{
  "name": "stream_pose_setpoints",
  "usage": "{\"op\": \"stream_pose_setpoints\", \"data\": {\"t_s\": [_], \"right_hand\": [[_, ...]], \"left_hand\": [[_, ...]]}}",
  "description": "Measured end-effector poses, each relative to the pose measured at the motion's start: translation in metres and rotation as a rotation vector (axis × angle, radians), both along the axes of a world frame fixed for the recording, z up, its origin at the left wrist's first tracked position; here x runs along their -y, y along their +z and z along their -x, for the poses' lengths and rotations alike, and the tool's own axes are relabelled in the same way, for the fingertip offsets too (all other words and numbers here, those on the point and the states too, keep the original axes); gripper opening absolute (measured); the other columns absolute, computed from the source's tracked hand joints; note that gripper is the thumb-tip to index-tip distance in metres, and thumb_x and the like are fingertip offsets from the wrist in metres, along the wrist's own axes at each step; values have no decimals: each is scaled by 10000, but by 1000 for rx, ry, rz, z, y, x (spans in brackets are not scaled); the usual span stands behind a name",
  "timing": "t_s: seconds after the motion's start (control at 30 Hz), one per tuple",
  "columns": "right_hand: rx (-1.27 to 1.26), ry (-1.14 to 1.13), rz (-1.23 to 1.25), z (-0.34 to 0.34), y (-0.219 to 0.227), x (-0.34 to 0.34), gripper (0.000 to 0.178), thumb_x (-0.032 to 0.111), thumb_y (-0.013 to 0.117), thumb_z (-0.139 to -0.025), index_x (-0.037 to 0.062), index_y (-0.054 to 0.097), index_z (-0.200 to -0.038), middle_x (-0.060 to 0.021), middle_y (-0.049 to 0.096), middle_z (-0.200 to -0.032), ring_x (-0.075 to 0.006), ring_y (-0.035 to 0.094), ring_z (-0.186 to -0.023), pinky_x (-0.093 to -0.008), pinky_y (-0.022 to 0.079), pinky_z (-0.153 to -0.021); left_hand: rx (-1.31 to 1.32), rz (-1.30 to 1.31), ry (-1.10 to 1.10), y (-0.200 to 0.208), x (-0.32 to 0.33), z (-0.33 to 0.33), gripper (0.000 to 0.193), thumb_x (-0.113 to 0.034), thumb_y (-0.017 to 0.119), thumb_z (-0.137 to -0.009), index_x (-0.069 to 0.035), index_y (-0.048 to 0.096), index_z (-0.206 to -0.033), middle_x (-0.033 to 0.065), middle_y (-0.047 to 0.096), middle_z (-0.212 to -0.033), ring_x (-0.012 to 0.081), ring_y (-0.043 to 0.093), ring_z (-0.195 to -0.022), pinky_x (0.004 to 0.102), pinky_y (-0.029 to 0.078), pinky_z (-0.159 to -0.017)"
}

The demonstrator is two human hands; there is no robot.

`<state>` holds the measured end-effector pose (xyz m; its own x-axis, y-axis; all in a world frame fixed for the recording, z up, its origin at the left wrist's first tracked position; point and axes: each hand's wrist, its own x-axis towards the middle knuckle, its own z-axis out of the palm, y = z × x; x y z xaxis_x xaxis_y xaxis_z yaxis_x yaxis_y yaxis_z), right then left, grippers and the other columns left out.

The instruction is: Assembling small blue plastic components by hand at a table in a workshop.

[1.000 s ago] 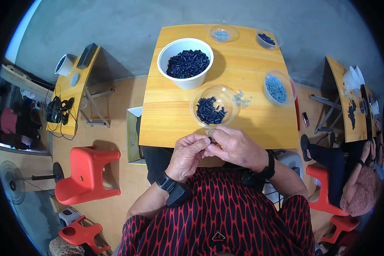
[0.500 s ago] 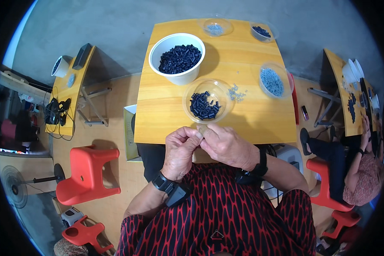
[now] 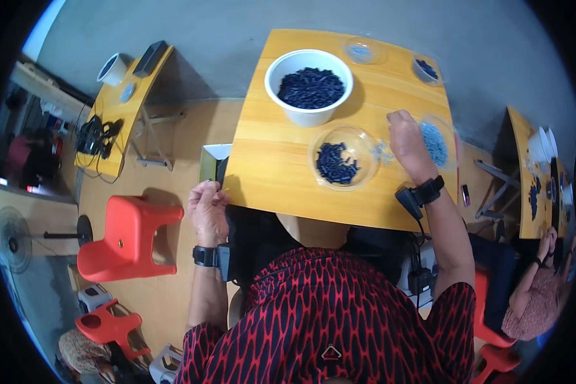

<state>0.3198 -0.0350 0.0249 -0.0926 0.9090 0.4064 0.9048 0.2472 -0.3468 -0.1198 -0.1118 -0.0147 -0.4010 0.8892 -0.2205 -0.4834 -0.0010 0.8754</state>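
My left hand (image 3: 208, 208) is just off the table's left front corner, near an open box, thumb and fingers pinched together. A tiny dark speck shows at its fingertips, too small to name. My right hand (image 3: 408, 144) hangs over the table with fingers curled closed; whatever they hold is hidden. It is between a scatter of small pale bits (image 3: 383, 152) and a clear bowl of blue-grey bits (image 3: 434, 144). To its left, a clear round bowl (image 3: 363, 157) contains short dark tube-like pieces (image 3: 334, 165). Behind that bowl, a white tub (image 3: 307, 117) is heaped with similar dark pieces (image 3: 310, 88).
Two small clear bowls, one with pale bits (image 3: 360, 53) and one with dark pieces (image 3: 427, 68), stand at the table's far edge. The open box (image 3: 207, 164) sits left of the table. A red stool (image 3: 125, 237) is further left. Another person (image 3: 534, 310) sits at the right.
My hands, together before the clear bowl earlier, have parted. The left went out to the table's left corner, the right forward toward the pale bits. The view has shifted.
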Motion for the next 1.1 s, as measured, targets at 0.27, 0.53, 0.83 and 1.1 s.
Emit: {"op": "stream_pose_setpoints", "data": {"t_s": [0.27,0.53,0.83,1.1], "right_hand": [[264,65,80,-8,-25,-23,159,-64,513,-775,-48,617,-894,-244,595,-927,-438,581,-925,-486,496,-848],[200,115,3,-10,-24,-24,61,-64,509,-793,-41,553,-829,-248,590,-864,-439,587,-893,-500,493,-805],[-362,-67,174,28,19,17,64,19,635,-895,-11,587,-926,-159,661,-835,-257,647,-716,-357,513,-669],[-703,-45,213,48,26,89,120,34,650,-919,-29,623,-1018,-124,698,-904,-160,674,-817,-302,537,-722]], "left_hand": [[-135,-51,-175,25,-18,-25,87,-109,692,-948,-71,665,-1021,36,664,-859,113,611,-720,298,535,-690],[-363,-263,-94,63,-66,-34,131,-112,680,-956,-16,660,-1044,15,649,-805,80,596,-677,239,512,-619],[-463,220,208,-18,-49,60,207,-180,696,-947,-32,675,-1090,-30,583,-784,49,511,-573,232,472,-521],[-657,-211,-120,23,-46,-19,154,-80,664,-960,-12,675,-1097,-13,655,-883,36,562,-730,206,469,-639]]}}
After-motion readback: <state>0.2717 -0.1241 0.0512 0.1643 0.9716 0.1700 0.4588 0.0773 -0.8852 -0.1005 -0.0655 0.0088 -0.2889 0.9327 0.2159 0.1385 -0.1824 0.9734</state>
